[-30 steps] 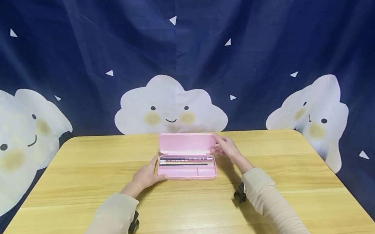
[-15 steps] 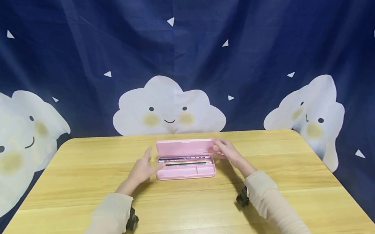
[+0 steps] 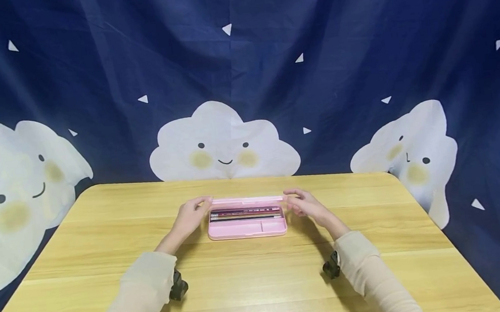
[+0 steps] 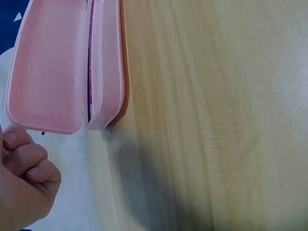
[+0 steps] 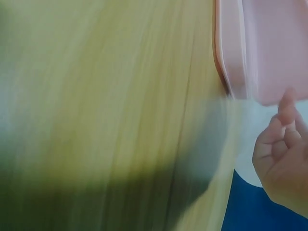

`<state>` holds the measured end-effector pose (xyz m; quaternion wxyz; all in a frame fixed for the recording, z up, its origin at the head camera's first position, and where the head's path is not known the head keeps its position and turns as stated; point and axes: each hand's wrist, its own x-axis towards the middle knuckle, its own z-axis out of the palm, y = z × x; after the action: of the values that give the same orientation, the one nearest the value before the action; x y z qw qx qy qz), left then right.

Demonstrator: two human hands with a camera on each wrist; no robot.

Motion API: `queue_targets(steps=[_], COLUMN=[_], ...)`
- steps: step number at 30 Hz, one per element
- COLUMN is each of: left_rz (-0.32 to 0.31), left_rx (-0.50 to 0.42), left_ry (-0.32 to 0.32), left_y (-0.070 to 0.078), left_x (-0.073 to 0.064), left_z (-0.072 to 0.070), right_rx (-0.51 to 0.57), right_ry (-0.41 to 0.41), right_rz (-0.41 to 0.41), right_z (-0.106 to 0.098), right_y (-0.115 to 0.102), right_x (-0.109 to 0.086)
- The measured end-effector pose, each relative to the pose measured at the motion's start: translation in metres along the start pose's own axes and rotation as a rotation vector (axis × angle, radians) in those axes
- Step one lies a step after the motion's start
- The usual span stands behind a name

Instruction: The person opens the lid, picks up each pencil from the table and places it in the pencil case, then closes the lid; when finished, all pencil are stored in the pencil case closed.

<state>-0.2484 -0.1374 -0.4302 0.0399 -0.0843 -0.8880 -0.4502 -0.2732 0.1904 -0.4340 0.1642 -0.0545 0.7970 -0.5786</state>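
Note:
A pink pencil case (image 3: pixel 247 227) lies on the table with its hinged lid (image 3: pixel 247 200) raised and leaning forward over the tray. Several pencils (image 3: pixel 244 213) lie side by side in the back compartment. At the lid's left end, my left hand (image 3: pixel 189 217) pinches the corner; in the left wrist view its other fingers (image 4: pixel 29 161) are curled beside the lid. My right hand (image 3: pixel 307 206) holds the lid's right end, and in the right wrist view a fingertip (image 5: pixel 289 94) lies against the lid's inner face.
The wooden table (image 3: pixel 254 287) has rounded far corners. A dark blue curtain (image 3: pixel 240 65) with smiling clouds hangs behind its far edge. Black wrist cameras (image 3: pixel 178 285) sit under both cuffs.
The lid has tilted from nearly upright toward the tray. My left hand has gone from the case's left side up to the lid's corner. The right hand has stayed at the lid's right end.

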Motion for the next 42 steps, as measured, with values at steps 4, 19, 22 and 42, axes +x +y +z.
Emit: queue_targets(steps=[4,19,22,42], left_rz=[-0.006,0.035,0.042,0.046], left_rx=[0.027,0.037,0.041,0.135], left_ry=[-0.005,-0.186,-0.196,-0.205], left_y=[-0.004,-0.021,-0.022,-0.026], left_x=[-0.003,-0.012,-0.012,-0.014], left_z=[0.002,0.009,0.010,0.017], right_rx=[-0.080,-0.215,-0.233,-0.418], right_ry=[-0.120,-0.262,-0.281,-0.251], right_rz=[-0.013,-0.095,-0.104,-0.219], right_z=[-0.005,-0.007,-0.007,0.001], right_y=[0.003,0.010,0.012,0.017], right_x=[-0.004,-0.009,-0.009,-0.005])
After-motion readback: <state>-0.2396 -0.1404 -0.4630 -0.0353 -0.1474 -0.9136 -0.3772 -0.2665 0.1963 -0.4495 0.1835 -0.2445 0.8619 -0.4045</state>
